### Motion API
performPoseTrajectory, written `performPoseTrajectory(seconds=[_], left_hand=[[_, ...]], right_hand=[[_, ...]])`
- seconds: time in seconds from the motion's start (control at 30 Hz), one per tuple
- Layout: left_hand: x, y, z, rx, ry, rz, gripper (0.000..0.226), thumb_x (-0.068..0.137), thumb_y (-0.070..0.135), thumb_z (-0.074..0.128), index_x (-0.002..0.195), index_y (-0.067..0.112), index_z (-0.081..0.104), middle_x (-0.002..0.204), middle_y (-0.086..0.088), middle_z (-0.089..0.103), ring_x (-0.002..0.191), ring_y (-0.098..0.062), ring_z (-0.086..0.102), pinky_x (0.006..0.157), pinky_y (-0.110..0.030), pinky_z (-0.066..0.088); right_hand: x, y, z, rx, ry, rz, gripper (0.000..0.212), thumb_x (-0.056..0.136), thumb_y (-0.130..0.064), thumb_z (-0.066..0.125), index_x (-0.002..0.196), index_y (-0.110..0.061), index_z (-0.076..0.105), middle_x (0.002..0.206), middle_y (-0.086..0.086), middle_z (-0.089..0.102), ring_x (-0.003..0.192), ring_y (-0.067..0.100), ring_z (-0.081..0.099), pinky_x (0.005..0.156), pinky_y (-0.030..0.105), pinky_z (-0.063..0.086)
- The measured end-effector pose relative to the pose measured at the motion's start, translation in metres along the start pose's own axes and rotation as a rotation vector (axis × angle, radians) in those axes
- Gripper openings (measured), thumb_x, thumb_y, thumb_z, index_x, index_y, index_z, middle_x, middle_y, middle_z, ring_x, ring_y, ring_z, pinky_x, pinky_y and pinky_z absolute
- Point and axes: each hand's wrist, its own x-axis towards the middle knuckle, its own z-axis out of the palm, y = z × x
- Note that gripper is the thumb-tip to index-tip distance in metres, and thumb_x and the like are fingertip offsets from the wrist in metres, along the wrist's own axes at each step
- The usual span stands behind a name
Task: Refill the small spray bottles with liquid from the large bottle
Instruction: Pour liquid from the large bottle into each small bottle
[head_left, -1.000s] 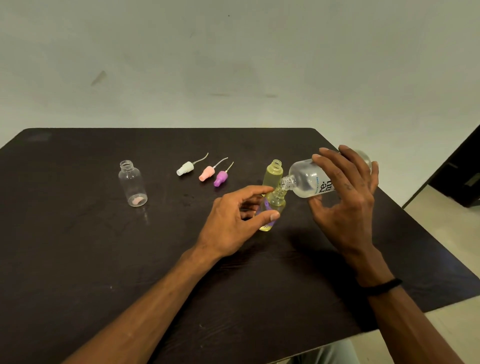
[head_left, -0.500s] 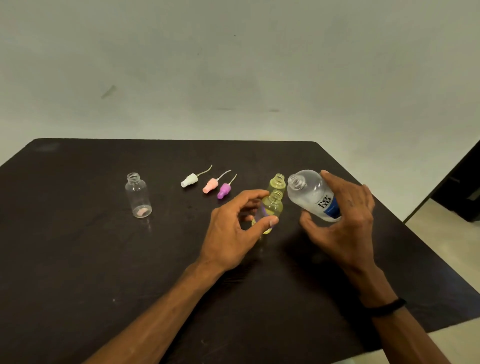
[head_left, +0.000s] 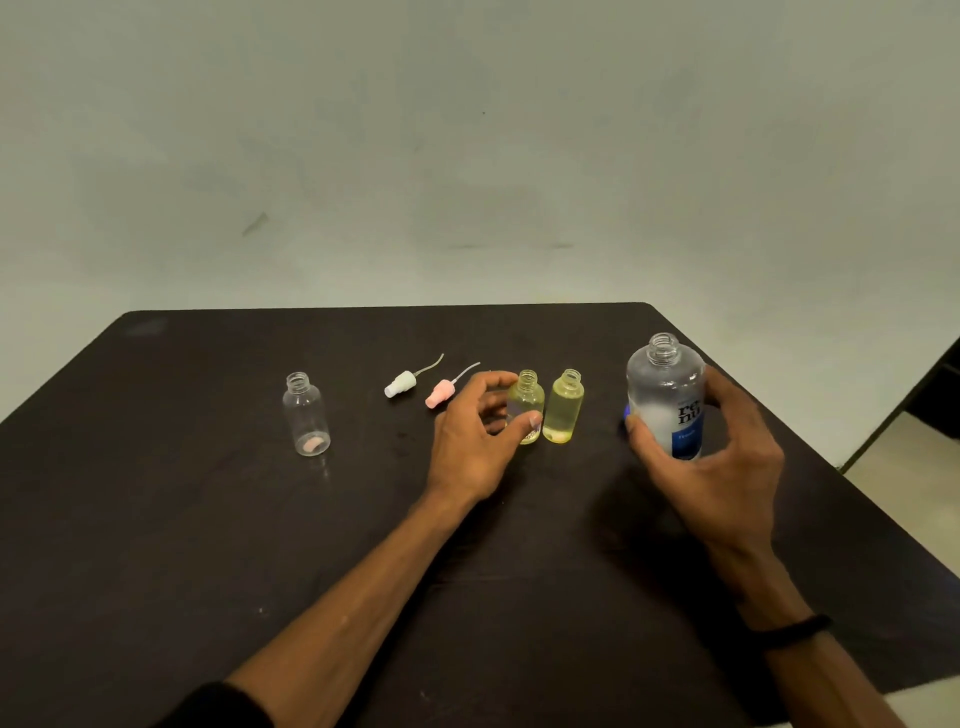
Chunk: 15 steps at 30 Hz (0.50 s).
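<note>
Your right hand (head_left: 719, 457) wraps the large clear blue-labelled plastic bottle (head_left: 666, 397), upright, mouth up, at table's right; your left hand (head_left: 475, 441) pinches a small yellowish bottle (head_left: 525, 408), thumb + fingers, its filled twin (head_left: 564, 408) touching alongside; empty clear small bottle (head_left: 306, 415) stands upright well left of both hands, nearer your left; likely next fill.

Open table (head_left: 156, 519) front-left; clear bottle (head_left: 305, 415) alone there; spray caps (head_left: 415, 385) crowd behind left hand (head_left: 470, 441).
</note>
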Motion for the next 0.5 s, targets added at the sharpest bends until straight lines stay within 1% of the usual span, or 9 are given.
performPoseTrajectory(seconds=[0.07, 0.13, 0.23, 0.3, 0.37, 0.43, 0.5], left_hand=[[0.003, -0.002, 0.002, 0.027, -0.012, 0.011, 0.043, 0.082, 0.02, 0.089, 0.113, 0.04, 0.066, 0.107, 0.021, 0.076, 0.105, -0.002, 0.072, 0.087, -0.02, 0.06], [0.004, -0.005, 0.003, 0.047, -0.017, 0.007, 0.044, 0.082, 0.022, 0.089, 0.116, 0.037, 0.066, 0.112, 0.015, 0.076, 0.108, -0.006, 0.072, 0.092, -0.025, 0.061], [0.005, -0.006, 0.002, 0.083, -0.041, -0.008, 0.047, 0.084, 0.024, 0.088, 0.125, 0.029, 0.066, 0.121, 0.004, 0.075, 0.114, -0.012, 0.071, 0.098, -0.035, 0.061], [0.003, -0.005, 0.001, 0.103, -0.054, -0.006, 0.05, 0.084, 0.024, 0.087, 0.129, 0.027, 0.065, 0.125, 0.003, 0.073, 0.117, -0.012, 0.07, 0.099, -0.037, 0.06], [0.0, -0.002, 0.0, 0.127, -0.061, 0.003, 0.054, 0.084, 0.026, 0.088, 0.133, 0.026, 0.064, 0.127, 0.005, 0.071, 0.118, -0.009, 0.068, 0.1, -0.033, 0.06], [-0.006, 0.003, -0.001, 0.166, -0.038, 0.005, 0.059, 0.083, 0.03, 0.088, 0.136, 0.027, 0.062, 0.126, 0.009, 0.069, 0.117, -0.004, 0.066, 0.098, -0.024, 0.059], [-0.016, 0.01, -0.003, 0.206, 0.059, 0.027, 0.053, 0.083, 0.035, 0.087, 0.13, 0.028, 0.063, 0.118, 0.012, 0.068, 0.113, -0.005, 0.066, 0.091, -0.019, 0.058]], right_hand=[[0.0, 0.001, 0.0, 0.013, -0.004, 0.026, 0.075, 0.075, -0.033, 0.093, 0.14, -0.016, 0.061, 0.129, 0.002, 0.07, 0.116, 0.023, 0.068, 0.101, 0.056, 0.055], [0.0, 0.001, 0.0, 0.012, -0.007, 0.038, 0.076, 0.075, -0.034, 0.094, 0.141, -0.016, 0.06, 0.13, 0.003, 0.07, 0.116, 0.023, 0.068, 0.101, 0.056, 0.055], [-0.001, 0.001, 0.0, 0.014, -0.019, 0.048, 0.078, 0.075, -0.033, 0.094, 0.142, -0.013, 0.059, 0.132, 0.006, 0.069, 0.118, 0.025, 0.067, 0.102, 0.057, 0.055], [-0.001, 0.002, 0.0, 0.011, -0.025, 0.055, 0.079, 0.075, -0.032, 0.094, 0.142, -0.011, 0.058, 0.132, 0.008, 0.069, 0.118, 0.026, 0.067, 0.102, 0.058, 0.054], [-0.001, 0.001, 0.0, 0.004, -0.025, 0.059, 0.079, 0.075, -0.033, 0.094, 0.142, -0.011, 0.059, 0.132, 0.009, 0.069, 0.118, 0.026, 0.067, 0.102, 0.058, 0.055], [-0.002, 0.0, 0.0, 0.003, -0.022, 0.056, 0.079, 0.074, -0.033, 0.093, 0.142, -0.01, 0.059, 0.132, 0.01, 0.07, 0.118, 0.027, 0.067, 0.102, 0.058, 0.055], [-0.002, -0.001, -0.001, 0.005, -0.015, 0.053, 0.079, 0.074, -0.033, 0.094, 0.141, -0.01, 0.059, 0.132, 0.01, 0.07, 0.117, 0.026, 0.067, 0.102, 0.059, 0.055]])
